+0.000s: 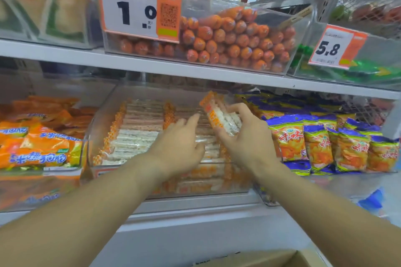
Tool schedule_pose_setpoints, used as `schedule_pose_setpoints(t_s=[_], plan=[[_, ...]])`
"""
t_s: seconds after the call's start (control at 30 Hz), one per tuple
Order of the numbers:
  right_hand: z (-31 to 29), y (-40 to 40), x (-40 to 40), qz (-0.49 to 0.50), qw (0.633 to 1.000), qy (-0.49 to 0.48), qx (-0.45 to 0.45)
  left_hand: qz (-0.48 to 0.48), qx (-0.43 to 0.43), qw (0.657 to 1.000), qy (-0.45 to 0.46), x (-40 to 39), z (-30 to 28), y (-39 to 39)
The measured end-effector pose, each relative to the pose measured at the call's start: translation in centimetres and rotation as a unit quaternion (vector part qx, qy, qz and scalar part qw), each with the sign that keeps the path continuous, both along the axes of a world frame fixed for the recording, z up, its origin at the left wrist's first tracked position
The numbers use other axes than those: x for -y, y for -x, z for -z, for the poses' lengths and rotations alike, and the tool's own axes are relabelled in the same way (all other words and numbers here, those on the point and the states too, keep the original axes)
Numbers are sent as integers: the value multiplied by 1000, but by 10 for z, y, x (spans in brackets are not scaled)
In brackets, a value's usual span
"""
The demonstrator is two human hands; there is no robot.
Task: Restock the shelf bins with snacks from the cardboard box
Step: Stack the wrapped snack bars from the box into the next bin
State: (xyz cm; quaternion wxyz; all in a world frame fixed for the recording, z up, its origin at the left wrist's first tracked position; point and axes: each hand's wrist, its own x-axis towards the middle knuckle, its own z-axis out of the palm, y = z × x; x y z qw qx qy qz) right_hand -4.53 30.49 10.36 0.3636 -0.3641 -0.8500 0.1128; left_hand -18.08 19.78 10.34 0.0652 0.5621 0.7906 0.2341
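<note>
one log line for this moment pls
right hand: grips rice cracker pack above middle bin | left hand: open over stacked packs | cardboard box: bottom edge

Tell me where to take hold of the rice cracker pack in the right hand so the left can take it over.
Grip the rice cracker pack at its free upper end, near the orange edge, coming from the left, where the left hand is. The pack stands tilted and the right hand wraps its lower half, so only the top is bare. Pinch across its flat faces.
</note>
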Motion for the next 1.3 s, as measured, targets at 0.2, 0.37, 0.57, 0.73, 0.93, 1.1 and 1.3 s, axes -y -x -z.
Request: schedule_pose_setpoints(t_s=[0.2, 0.37, 0.57, 0.73, 0.93, 1.1, 1.3], plan=[[-5, 38, -35, 96, 992, -29, 75, 5, -83, 983, 163, -16, 12, 17], [3, 59, -54, 150, 978, -71, 130, 15, -68, 982, 173, -18, 18, 21], [6, 66, -66, 152, 956, -129, 214, 21, -68, 982, 176, -17, 17, 20], [2, 65, -60, 152, 946, -159, 236, 22, -73, 978, 194, -10, 15, 20], [6, 69, -67, 182, 934, -187, 246, 28, -80, 978, 193, -5, 16, 25], [-4, 75, -71, 163, 929, -132, 305, 32, -61, 981, 182, -4, 17, 26], [-5, 79, -82, 208, 910, -124, 336, 33, -59, 983, 169, -3, 16, 25]])
